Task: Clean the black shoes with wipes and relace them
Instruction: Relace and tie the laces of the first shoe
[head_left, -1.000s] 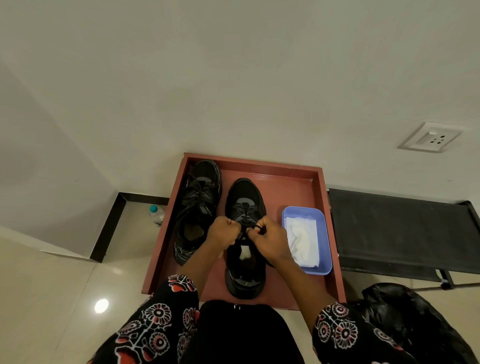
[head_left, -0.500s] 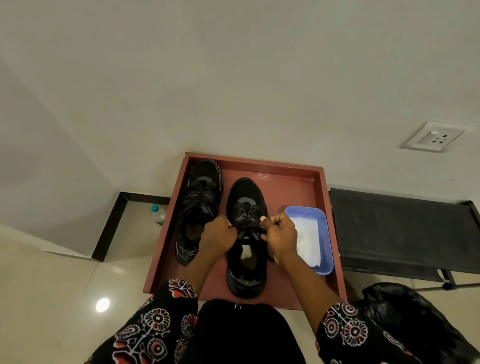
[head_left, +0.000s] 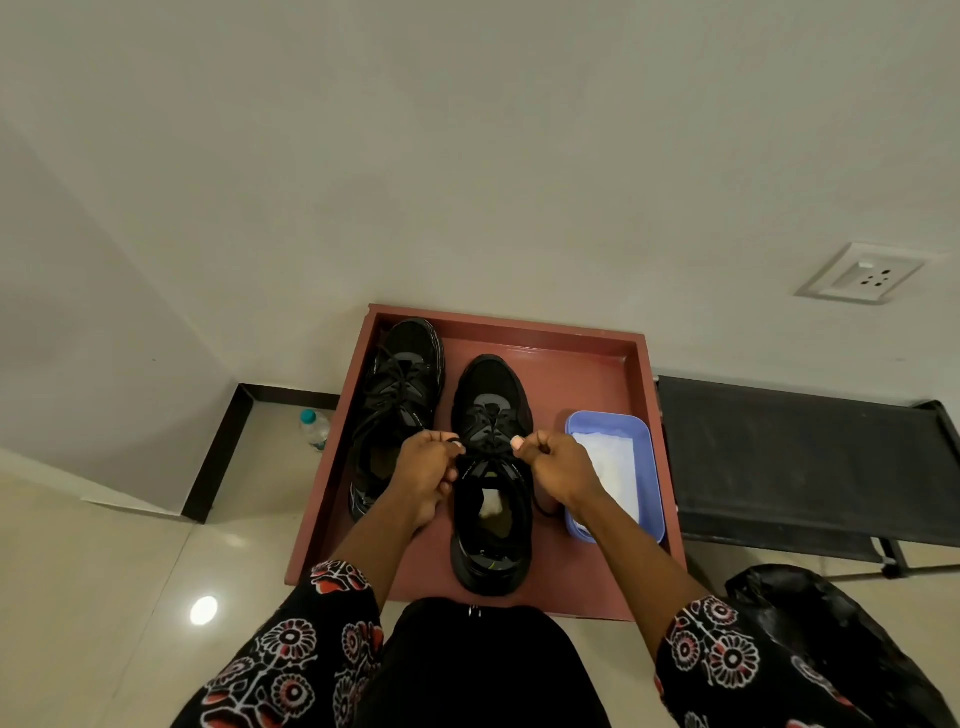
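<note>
Black floral sleeves (head_left: 291, 654) nearest, forearms reaching up over red tray (head_left: 597, 358); left hand (head_left: 428, 467) and right hand (head_left: 558, 462) apart, each pinching a lace end (head_left: 485, 457) across right shoe (head_left: 491, 410); left shoe (head_left: 402, 379) beside, wipes tub (head_left: 652, 467) right

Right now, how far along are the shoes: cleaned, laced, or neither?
In hand: the left hand and right hand each pinch a lace end of the right shoe, pulling outward across its tongue. The left shoe in the tray has loose laces, so it seems left to do. Wipes sit in the blue tub; I cannot tell whether the cleaning is finished.
</note>
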